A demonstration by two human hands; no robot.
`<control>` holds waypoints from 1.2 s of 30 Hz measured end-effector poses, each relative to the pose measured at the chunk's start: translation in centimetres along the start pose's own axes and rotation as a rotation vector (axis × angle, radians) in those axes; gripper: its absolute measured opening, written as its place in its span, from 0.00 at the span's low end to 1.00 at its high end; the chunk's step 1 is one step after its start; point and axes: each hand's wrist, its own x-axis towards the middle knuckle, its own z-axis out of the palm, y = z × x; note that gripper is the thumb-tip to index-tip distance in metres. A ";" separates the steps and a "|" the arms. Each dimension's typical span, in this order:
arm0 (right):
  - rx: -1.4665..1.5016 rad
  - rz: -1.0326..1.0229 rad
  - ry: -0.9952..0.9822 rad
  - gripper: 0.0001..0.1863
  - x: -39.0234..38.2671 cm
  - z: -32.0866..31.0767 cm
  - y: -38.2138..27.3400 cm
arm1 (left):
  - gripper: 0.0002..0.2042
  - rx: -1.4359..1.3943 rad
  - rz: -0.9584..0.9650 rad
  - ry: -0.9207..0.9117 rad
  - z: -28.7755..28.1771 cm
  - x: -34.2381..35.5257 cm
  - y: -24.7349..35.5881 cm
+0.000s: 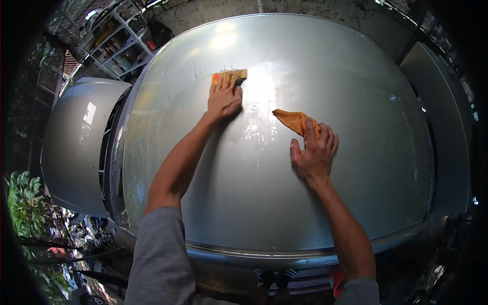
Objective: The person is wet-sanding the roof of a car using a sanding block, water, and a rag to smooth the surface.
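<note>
Under my left hand lies a flat yellow-brown pad with a red patch, resting on a silver-grey car roof. The fingers stretch forward over the pad, and the thumb is at its right side. Wet streaks show on the roof around it. My right hand, nearer to me and to the right, grips a folded orange cloth. Its loose pointed end spreads left across the roof, while the part under the fingers is hidden.
To the left is the car's hood, beyond the windshield edge. A metal shelf with bottles and containers stands at the far left, before a concrete wall. Below the near roof edge, a red container sits beside my right arm.
</note>
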 end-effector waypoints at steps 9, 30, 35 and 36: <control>0.049 -0.034 -0.029 0.36 -0.2 -0.1 -0.6 | 0.27 0.091 -0.183 0.075 -1.5 -4.0 -8.6; 0.053 -0.005 -0.041 0.35 -0.4 -0.7 -0.7 | 0.26 -0.052 -0.188 0.110 -1.8 -1.4 -13.0; -0.052 0.029 -0.013 0.34 -0.6 -1.3 1.7 | 0.26 -0.115 0.077 -0.081 -1.0 -7.0 -6.2; -0.021 0.016 -0.001 0.34 -0.1 -1.3 1.3 | 0.26 -0.094 0.031 -0.026 -2.1 -4.5 -7.3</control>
